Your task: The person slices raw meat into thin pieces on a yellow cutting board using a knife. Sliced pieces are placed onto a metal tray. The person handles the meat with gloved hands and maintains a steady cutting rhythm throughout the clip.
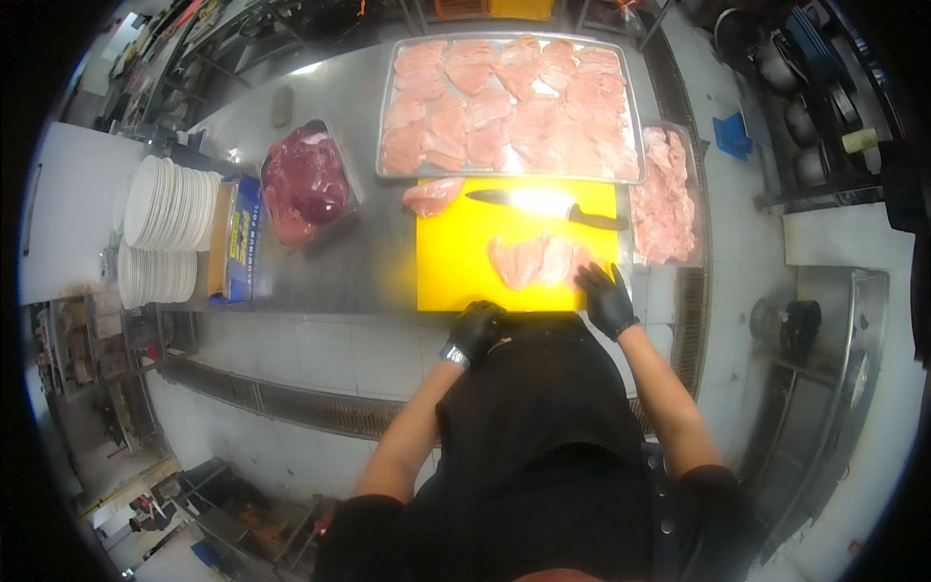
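Both my hands wear black gloves. My right hand has its fingers apart at the right edge of a flattened, opened piece of pale pink meat, fingertips touching it or very close. This piece lies on a yellow cutting board. At the board's near edge rests my left hand, its fingers bent and too dark to make out. Farther up the board lies a knife, dark handle to the right. A smaller, thicker lump of meat sits at the board's far left corner.
Beyond the board stands a large metal tray with rows of flattened meat slices. More pale meat fills a container at the right. To the left are a container of dark red meat, a long blue and yellow box and stacked white plates.
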Demonstrator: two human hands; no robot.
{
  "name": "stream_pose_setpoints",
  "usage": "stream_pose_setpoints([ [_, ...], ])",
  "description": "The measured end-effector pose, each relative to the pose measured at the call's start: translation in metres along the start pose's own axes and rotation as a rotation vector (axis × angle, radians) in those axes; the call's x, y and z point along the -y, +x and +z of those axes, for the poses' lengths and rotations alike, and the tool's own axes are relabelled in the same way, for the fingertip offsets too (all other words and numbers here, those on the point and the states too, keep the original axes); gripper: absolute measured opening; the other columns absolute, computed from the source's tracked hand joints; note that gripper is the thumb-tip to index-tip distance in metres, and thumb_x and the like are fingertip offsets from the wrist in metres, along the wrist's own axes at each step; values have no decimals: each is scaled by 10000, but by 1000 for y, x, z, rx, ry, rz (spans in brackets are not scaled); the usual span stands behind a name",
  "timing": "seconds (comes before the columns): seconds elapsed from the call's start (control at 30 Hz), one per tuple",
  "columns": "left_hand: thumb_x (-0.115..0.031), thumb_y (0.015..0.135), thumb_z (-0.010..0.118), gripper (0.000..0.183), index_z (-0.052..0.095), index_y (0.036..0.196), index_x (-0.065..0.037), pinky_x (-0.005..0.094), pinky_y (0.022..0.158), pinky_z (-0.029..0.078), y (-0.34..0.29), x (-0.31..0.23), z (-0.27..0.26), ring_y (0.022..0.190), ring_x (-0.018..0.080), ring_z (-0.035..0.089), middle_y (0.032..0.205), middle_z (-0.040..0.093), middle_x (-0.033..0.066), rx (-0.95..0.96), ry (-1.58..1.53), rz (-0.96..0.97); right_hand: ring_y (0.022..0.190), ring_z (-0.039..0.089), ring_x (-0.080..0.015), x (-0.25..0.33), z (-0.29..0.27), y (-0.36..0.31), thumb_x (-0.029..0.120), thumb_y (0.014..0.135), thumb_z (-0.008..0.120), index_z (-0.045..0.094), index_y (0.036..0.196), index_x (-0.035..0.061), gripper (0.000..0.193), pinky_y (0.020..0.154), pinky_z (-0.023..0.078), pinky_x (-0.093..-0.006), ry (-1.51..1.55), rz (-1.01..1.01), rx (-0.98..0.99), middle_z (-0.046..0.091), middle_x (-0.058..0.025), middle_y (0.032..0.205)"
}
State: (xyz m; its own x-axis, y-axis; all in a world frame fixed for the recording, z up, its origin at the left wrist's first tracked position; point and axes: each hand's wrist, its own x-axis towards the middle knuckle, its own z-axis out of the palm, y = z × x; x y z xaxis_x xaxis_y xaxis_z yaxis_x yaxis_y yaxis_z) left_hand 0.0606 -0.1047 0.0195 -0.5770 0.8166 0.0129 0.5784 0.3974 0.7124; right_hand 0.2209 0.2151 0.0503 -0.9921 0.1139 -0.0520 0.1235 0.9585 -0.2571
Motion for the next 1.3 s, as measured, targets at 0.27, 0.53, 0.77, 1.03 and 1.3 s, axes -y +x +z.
stream_pose_setpoints([
  [0.27, -384, 904, 784, 379, 748, 895, -6, 514, 771, 596, 73, -30, 14, 808, 444, 740, 849, 758, 238, -166, -44, -676, 1302, 604, -391, -73, -25, 90, 131, 957, 588, 627, 1394, 110, 439, 1166, 406, -527, -104, -33, -238, 675, -167, 1368],
  [0.53, -343, 883, 770, 366, 748, 811, 15, 466, 663, 554, 94, -41, 27, 679, 351, 705, 740, 730, 197, -176, -251, -948, 993, 676, -360, -89, -36, 120, 124, 935, 613, 599, 1409, 137, 474, 822, 554, -478, -29, -74, 30, 672, -153, 1061],
  [0.77, -248, 951, 767, 268, 716, 846, -6, 322, 535, 455, 74, -58, 34, 547, 145, 572, 678, 631, 43, -356, -740, -1078, 1171, 693, -366, -60, -49, 57, 172, 987, 658, 555, 1514, 106, 540, 947, 572, -469, 484, 107, 31, 694, -207, 1339],
  [1.03, -293, 977, 733, 316, 679, 1070, 4, 471, 775, 545, 50, -55, 33, 855, 354, 684, 963, 728, 146, -305, 113, -726, 1100, 685, -432, 31, -3, -39, 309, 1082, 579, 636, 1290, 35, 348, 940, 544, -498, 926, 270, 190, 729, -233, 1146],
  [1.3, -397, 1020, 570, 789, 316, 1647, 10, 545, 1299, 200, 61, -11, 15, 1585, 460, 279, 1710, 307, 266, -173, 268, -8, 1125, 672, -413, 93, 22, -39, 411, 1115, 461, 675, 1296, 9, 490, 1017, 493, -491, 914, 481, 248, 738, -234, 1109],
])
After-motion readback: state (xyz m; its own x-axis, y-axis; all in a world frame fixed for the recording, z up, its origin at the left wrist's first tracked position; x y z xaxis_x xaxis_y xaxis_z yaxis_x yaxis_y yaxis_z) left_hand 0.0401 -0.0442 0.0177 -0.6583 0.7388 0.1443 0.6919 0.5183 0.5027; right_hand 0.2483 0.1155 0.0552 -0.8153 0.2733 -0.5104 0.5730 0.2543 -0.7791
